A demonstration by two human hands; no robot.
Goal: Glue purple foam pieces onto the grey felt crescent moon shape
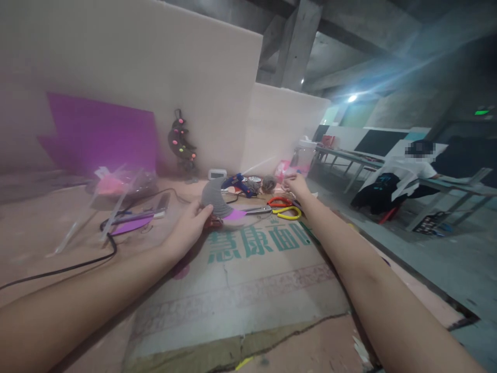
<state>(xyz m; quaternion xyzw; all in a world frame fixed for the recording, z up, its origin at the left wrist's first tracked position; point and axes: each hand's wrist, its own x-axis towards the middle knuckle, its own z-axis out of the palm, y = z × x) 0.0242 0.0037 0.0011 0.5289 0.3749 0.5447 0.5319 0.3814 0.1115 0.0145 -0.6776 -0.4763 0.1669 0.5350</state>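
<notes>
My left hand [196, 217] is closed on the edge of a grey crescent [214, 199] that looks wrapped in yarn, its lower end showing bare purple. My right hand [297, 185] reaches to the back right of the table, fingers curled together beside a pink plastic bag [282, 169]; whatever is between them is hidden. Scissors [285, 207] with red and yellow handles lie between the hands, blades pointing at the crescent. Behind them sit a blue glue gun [235, 181] and a grey ball of yarn [268, 183].
A printed cardboard sheet [248, 285] covers the table front. Left lie a purple cutout [134, 225], a black cable [77, 266] and clear sticks [75, 223]. A purple sheet [104, 134], hanging crescent ornament [179, 140] and small white clock [217, 174] are behind. A person [407, 168] sits far right.
</notes>
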